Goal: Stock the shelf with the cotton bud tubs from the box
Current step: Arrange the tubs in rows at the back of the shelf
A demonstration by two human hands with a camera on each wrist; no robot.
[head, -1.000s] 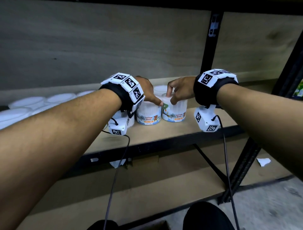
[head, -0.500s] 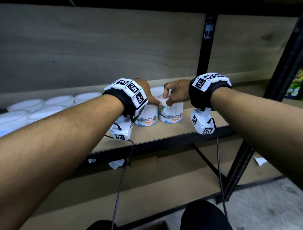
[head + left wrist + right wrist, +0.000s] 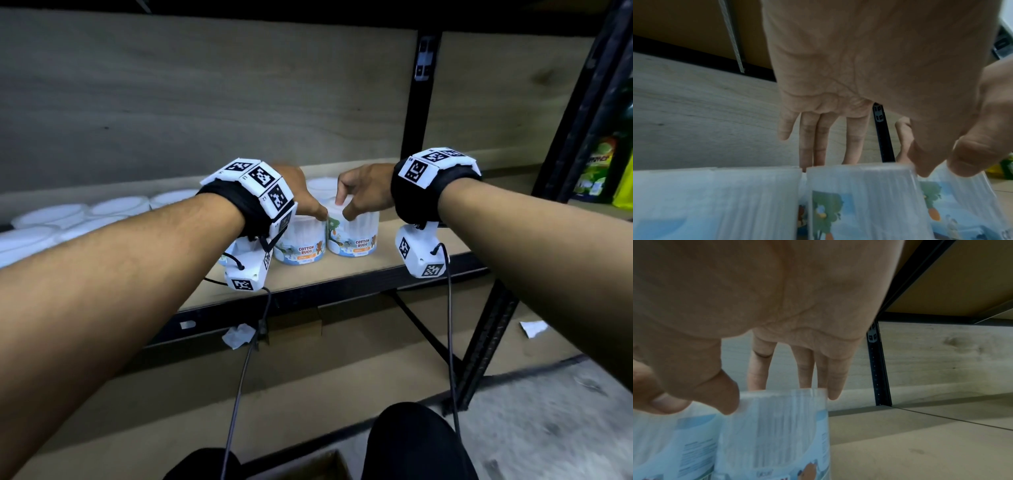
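Two clear cotton bud tubs with blue labels stand side by side near the front of the shelf board (image 3: pixel 342 274). My left hand (image 3: pixel 305 198) comes down over the left tub (image 3: pixel 299 245), fingers (image 3: pixel 818 142) behind its lid and thumb on the near rim. In the same way my right hand (image 3: pixel 359 192) holds the right tub (image 3: pixel 354 234), with its thumb (image 3: pixel 725 399) at the front rim and fingers behind. The left wrist view has the held tub (image 3: pixel 859 203) between two neighbours. In the right wrist view the held tub (image 3: pixel 777 434) is on the shelf.
Several white-lidded tubs (image 3: pixel 120 205) fill the shelf to the left, and one more (image 3: pixel 322 185) stands behind the pair. A black upright (image 3: pixel 416 137) rises behind. Green packages (image 3: pixel 596 171) sit far right. A cardboard box corner (image 3: pixel 308 469) shows at the bottom.
Both hands stay on the same two tubs, which remain standing on the shelf. The head view has shifted slightly.
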